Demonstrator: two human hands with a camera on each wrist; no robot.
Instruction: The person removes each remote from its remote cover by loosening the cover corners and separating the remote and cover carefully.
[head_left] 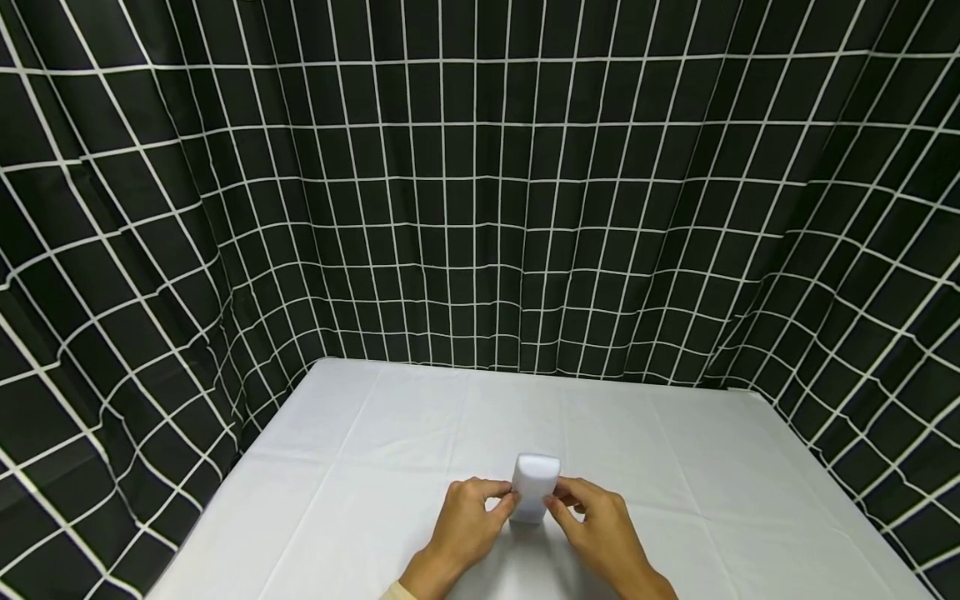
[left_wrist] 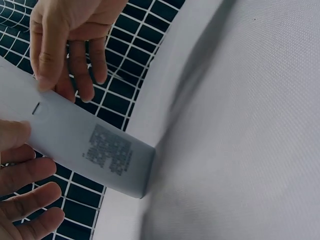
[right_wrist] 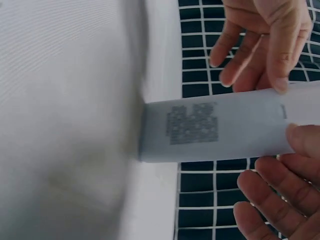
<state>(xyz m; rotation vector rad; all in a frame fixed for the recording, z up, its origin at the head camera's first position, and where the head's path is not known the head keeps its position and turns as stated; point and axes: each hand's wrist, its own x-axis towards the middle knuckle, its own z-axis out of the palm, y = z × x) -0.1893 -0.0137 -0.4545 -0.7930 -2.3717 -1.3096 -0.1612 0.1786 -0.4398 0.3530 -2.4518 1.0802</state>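
A white, slim rounded block point(head_left: 536, 477) stands upright on the white tablecloth, low in the head view. My left hand point(head_left: 467, 523) pinches its left edge between thumb and forefinger. On the opposite edge my right hand point(head_left: 600, 527) holds it the same way, thumb on the near face. Grey printing too blurred to read marks the lower part of the block point(left_wrist: 107, 150) in the left wrist view, with a short dark slot higher up. The other fingers of the right hand point(right_wrist: 280, 192) hang loosely off the block. Its far face is hidden.
The white cloth-covered table point(head_left: 360, 492) spreads around the hands, with fold creases in it. Black curtains point(head_left: 480, 208) with a white grid hang behind the table and along both sides.
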